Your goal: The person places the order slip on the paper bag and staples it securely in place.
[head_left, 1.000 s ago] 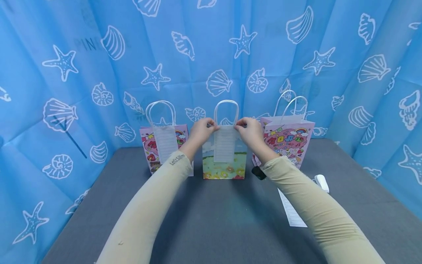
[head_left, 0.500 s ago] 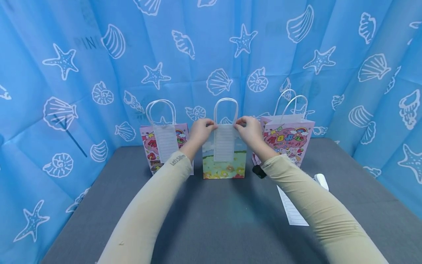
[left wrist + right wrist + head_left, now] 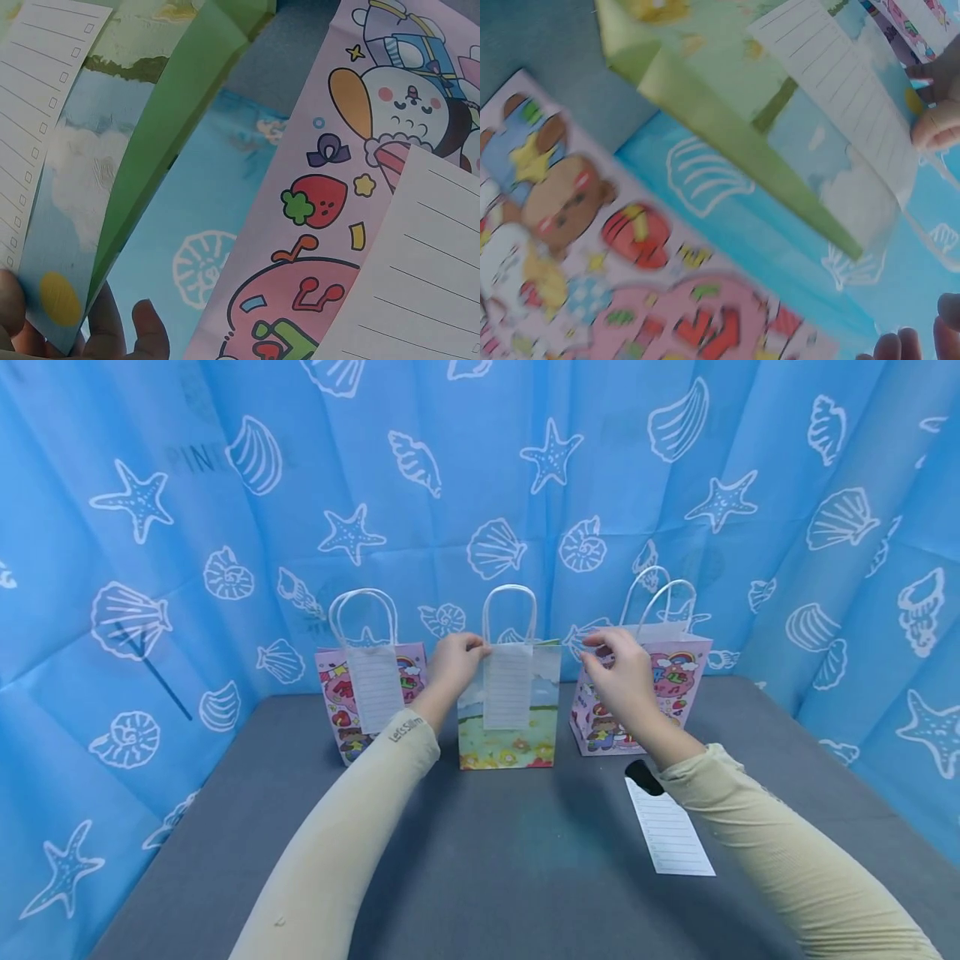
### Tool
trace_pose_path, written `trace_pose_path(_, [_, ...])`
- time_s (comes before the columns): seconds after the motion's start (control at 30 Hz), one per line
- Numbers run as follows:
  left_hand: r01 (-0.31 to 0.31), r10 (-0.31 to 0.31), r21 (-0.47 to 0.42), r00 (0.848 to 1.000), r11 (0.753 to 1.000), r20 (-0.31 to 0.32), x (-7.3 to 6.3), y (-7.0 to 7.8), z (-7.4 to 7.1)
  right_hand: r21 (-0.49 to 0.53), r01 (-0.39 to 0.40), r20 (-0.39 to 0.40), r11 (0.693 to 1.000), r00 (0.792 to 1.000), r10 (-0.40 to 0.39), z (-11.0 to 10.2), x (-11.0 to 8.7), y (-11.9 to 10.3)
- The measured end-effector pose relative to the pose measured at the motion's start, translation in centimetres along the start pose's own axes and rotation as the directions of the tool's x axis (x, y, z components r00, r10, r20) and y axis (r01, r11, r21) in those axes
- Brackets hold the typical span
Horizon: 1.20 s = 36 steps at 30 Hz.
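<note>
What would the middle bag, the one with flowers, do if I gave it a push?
The middle bag might tip or slide fairly easily, since it stands taller than it is wide. It's probably light for its size, as it looks like paper. The creased side panel suggests it may flex inward.

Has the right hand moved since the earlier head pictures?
Yes. The right hand has moved rightward, from the paper strip on the middle bag to in front of the right pink bag.

Curtain (image 3: 480, 435): blue, folded, printed with white starfish (image 3: 136, 500) and seashells (image 3: 496, 550)
Faint lettering (image 3: 197, 460): on the curtain's upper left
Tabletop (image 3: 480, 877): dark grey
</note>
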<state>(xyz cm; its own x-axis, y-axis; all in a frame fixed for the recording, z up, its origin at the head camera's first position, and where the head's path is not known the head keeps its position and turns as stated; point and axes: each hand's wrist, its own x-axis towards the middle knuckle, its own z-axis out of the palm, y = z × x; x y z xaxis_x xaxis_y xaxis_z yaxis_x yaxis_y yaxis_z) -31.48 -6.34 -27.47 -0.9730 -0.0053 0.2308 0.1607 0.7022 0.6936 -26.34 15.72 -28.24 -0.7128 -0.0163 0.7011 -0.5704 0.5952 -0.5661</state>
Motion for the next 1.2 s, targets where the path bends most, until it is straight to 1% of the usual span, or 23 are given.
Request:
trace_pose_path(0.17, [0.003, -0.004, -0.013, 1.0, 1.0, -0.006, -0.1, -0.1, 0.0, -0.035, 0.013, -0.031, 0.999, 0.999, -0.014, -2.2, -1.1, 0.6])
trace_pose_path(0.37, [0.004, -0.004, -0.025, 1.0, 1.0, -0.001, 0.0, -0.2, 0.1, -0.087, 0.01, -0.066, 0.996, 0.998, -0.016, -4.2, -1.7, 1.2])
trace_pose_path(0.5, [0.01, -0.01, -0.024, 1.0, 1.0, -0.003, 0.1, -0.2, 0.1, -0.112, -0.026, -0.106, 0.993, 0.994, 0.014, -5.2, -2.1, 1.7])
trace_pose_path(0.73, [0.007, -0.007, -0.035, 1.0, 0.999, 0.005, 0.0, -0.1, 0.0, -0.145, -0.128, -0.146, 0.981, 0.984, 0.106, -6.9, -3.0, 2.9])
trace_pose_path(0.9, [0.011, -0.011, -0.046, 1.0, 0.999, 0.017, 0.0, 0.0, 0.0, -0.147, -0.234, -0.173, 0.961, 0.963, 0.208, -7.9, -3.6, 3.8])
trace_pose_path(1.03, [0.017, -0.016, -0.051, 1.0, 0.999, 0.02, 0.0, 0.0, -0.1, -0.161, -0.324, -0.159, 0.932, 0.941, 0.299, -8.6, -4.1, 4.4])
trace_pose_path(1.1, [0.018, -0.017, -0.051, 1.0, 0.999, 0.019, 0.0, 0.0, -0.1, -0.163, -0.365, -0.148, 0.917, 0.928, 0.343, -8.9, -4.3, 4.8])
trace_pose_path(1.2, [0.017, -0.016, -0.049, 1.0, 0.999, 0.018, 0.0, -0.1, -0.1, -0.166, -0.429, -0.127, 0.888, 0.902, 0.412, -9.4, -4.7, 5.5])
